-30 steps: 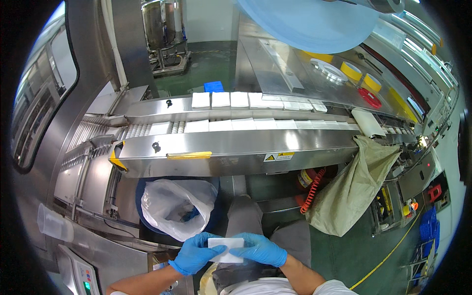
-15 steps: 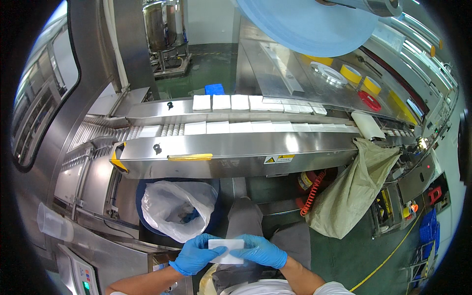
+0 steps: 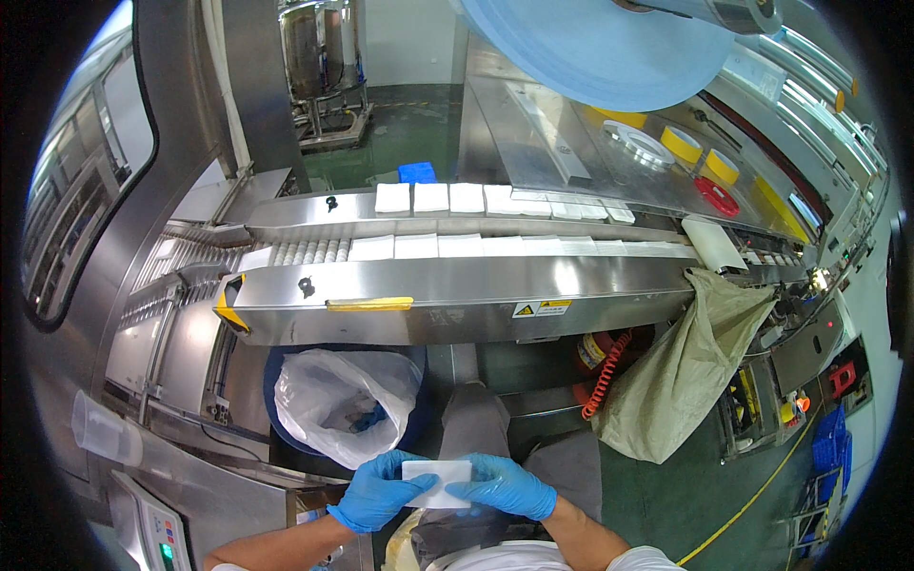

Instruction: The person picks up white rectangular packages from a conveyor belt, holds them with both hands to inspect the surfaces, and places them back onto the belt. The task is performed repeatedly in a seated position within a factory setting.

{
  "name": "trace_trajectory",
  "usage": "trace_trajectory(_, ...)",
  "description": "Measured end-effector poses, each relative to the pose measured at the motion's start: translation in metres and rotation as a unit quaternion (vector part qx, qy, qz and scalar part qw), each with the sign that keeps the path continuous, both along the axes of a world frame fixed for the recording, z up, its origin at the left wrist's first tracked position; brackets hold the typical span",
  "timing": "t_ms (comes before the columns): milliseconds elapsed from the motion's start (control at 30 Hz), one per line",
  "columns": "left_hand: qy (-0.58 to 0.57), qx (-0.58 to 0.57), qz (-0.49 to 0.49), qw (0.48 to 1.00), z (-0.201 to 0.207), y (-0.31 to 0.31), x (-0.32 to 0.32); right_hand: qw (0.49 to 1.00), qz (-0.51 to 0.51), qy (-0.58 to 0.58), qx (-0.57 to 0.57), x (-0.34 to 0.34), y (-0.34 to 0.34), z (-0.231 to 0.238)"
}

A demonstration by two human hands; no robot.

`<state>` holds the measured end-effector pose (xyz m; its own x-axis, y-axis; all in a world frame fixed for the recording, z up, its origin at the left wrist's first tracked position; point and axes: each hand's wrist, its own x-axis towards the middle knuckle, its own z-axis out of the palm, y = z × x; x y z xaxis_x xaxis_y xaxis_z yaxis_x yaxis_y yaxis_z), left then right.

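Observation:
Both my hands are in blue gloves, low in the picture above my lap. Between them is a flat white rectangular pad [image 3: 439, 472], perhaps folded sheets. My left hand [image 3: 379, 493] pinches its left end, thumb on top. The right end is gripped by my right hand [image 3: 509, 486], its thumb also on the upper face. Fingers beneath the pad are hidden. Beyond my hands runs a steel roller conveyor [image 3: 447, 293] carrying a row of similar white pads [image 3: 460, 246]. More white pads [image 3: 466, 198] lie along its far ledge.
Left of my knees stands a blue bin [image 3: 273, 400] with a clear plastic liner [image 3: 324, 385]. A beige sack [image 3: 666, 381] hangs from the conveyor at right. A scale [image 3: 160, 528] and plastic cup [image 3: 103, 430] are at lower left. Overhead hangs a large blue roll [image 3: 609, 48].
The row of pads on the conveyor has shifted left, the leading one reaching the left end of the rollers. My hands and the pad they hold stay nearly still.

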<state>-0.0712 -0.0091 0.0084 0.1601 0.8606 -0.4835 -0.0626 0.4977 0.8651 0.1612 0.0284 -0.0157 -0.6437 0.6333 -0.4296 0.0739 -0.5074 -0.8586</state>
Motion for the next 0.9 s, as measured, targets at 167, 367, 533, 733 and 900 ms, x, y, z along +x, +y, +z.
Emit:
trace_trajectory(167,0.003,0.010,0.008,1.000,-0.001,0.000,0.000,1.000,0.003,-0.024,0.005,0.000,0.001,0.004)
trace_trajectory(367,0.019,-0.004,-0.002,1.000,0.003,0.001,0.001,1.000,-0.001,-0.016,-0.008,0.000,0.000,0.006)
trace_trajectory(533,0.011,-0.004,0.005,1.000,-0.001,-0.002,0.000,1.000,0.012,-0.011,-0.001,0.002,0.000,0.002)
trace_trajectory(733,0.014,-0.018,0.015,1.000,-0.001,-0.001,0.002,1.000,-0.001,-0.007,-0.024,0.002,0.000,0.008)
trace_trajectory(900,0.021,-0.008,0.031,0.999,-0.003,0.003,0.005,0.999,0.007,-0.004,-0.036,0.002,0.003,0.015)
